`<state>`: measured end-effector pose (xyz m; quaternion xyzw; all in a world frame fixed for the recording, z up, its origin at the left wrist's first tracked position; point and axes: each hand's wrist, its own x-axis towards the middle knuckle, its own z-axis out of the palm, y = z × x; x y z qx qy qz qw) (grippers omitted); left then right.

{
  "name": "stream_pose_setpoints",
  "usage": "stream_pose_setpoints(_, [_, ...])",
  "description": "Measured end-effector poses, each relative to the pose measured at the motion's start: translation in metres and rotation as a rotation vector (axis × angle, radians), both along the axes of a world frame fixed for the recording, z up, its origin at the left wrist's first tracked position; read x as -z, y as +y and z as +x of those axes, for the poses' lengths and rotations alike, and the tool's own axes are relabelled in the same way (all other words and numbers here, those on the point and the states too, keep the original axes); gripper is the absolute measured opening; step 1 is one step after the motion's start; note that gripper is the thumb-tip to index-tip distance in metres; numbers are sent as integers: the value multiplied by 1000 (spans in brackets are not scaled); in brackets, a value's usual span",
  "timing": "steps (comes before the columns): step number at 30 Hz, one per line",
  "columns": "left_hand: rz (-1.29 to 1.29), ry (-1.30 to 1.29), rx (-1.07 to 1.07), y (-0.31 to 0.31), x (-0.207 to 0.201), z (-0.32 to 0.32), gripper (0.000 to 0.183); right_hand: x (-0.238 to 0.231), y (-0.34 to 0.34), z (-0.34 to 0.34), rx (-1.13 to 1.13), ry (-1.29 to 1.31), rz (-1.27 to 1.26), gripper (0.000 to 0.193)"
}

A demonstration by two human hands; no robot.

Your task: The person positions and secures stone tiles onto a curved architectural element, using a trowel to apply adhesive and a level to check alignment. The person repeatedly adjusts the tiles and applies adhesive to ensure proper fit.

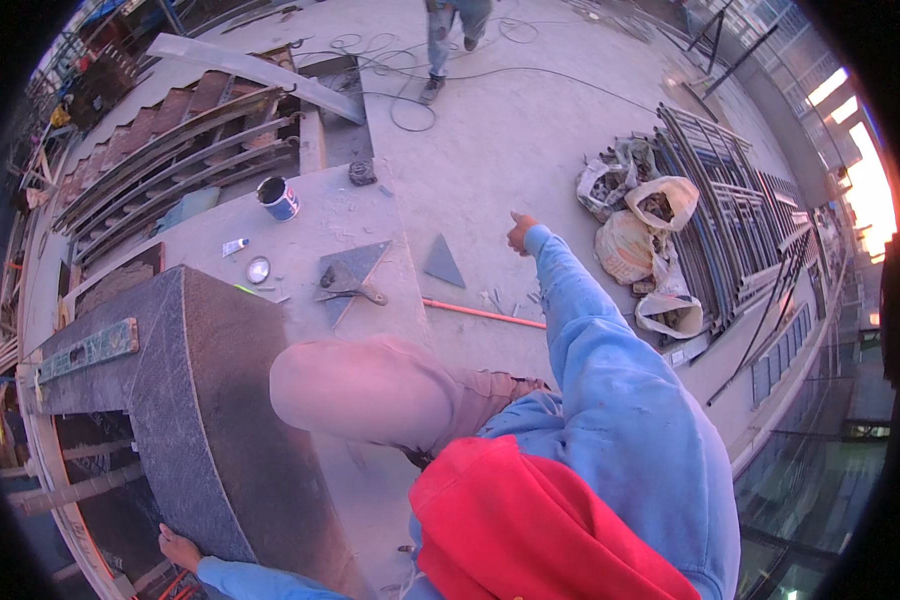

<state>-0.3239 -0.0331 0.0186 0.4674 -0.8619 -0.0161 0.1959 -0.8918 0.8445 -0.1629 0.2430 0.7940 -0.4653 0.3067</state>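
My right arm, in a blue sleeve, reaches forward over the pale floor. My right hand [520, 232] is in the air with a finger stretched out and nothing visible in it. At the lower left my left hand [180, 548] rests with fingers extended against the edge of a dark stone-clad block [200, 420]. A green level-like bar [88, 350] lies on top of that block. In front of my bent knee, a trowel-like tool [350, 288] sits on a grey triangular tile piece [355, 262]. Another triangular piece [444, 262] lies apart, nearer my right hand.
An open paint can [278, 200], a tube [235, 246] and a round lid [258, 270] stand left of the tile. An orange rod [485, 314] crosses the floor. Rubble sacks [630, 245] and stacked metal frames [720, 200] occupy the right. Ahead, a person [452, 35] walks near loose cables.
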Motion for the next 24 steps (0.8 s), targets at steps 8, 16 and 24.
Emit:
stream_pose_setpoints(8, [-42, 29, 20, -2, 4, 1, 54, 88, 37, -5, -10, -281, 141, 88])
stream_pose_setpoints(16, [-8, 5, 23, -4, 6, 4, 53, 13, -31, 3, -298, 277, 568, 51])
stream_pose_setpoints(24, [4, 83, -7, 12, 1, -2, 49, -173, -187, -25, -355, 1296, 274, 45])
